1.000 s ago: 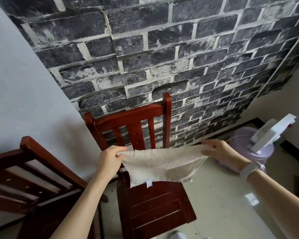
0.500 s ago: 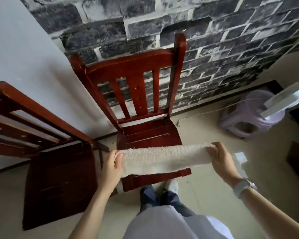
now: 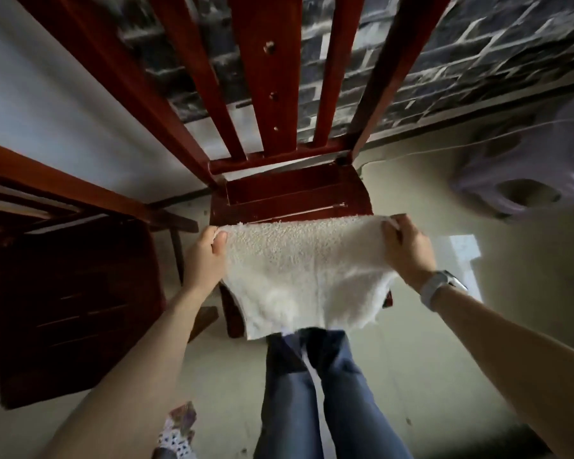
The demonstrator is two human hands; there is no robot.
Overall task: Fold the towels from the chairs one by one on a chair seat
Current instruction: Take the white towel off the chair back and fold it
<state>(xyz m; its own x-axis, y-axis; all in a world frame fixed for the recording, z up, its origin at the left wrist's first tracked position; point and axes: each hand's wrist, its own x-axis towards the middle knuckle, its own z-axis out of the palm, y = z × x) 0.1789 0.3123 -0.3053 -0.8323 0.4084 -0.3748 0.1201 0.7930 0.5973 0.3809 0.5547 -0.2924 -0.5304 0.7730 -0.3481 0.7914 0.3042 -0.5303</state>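
A cream terry towel (image 3: 304,276) hangs spread over the front half of a red wooden chair seat (image 3: 292,197). My left hand (image 3: 206,256) pinches its upper left corner. My right hand (image 3: 406,248), with a watch on the wrist, pinches the upper right corner. The towel's lower edge droops past the seat's front edge, above my legs in jeans. The chair's slatted back (image 3: 269,81) rises straight ahead.
A second dark red chair (image 3: 70,293) stands close on the left, its seat in shadow. A pale purple plastic stool (image 3: 537,167) sits at the right by the brick-pattern wall. A small patterned object (image 3: 176,432) lies on the beige floor near my feet.
The view has tilted down and closer to the chair. Both hands have lowered the towel toward the seat, and it now hangs open wider instead of as a narrow band.
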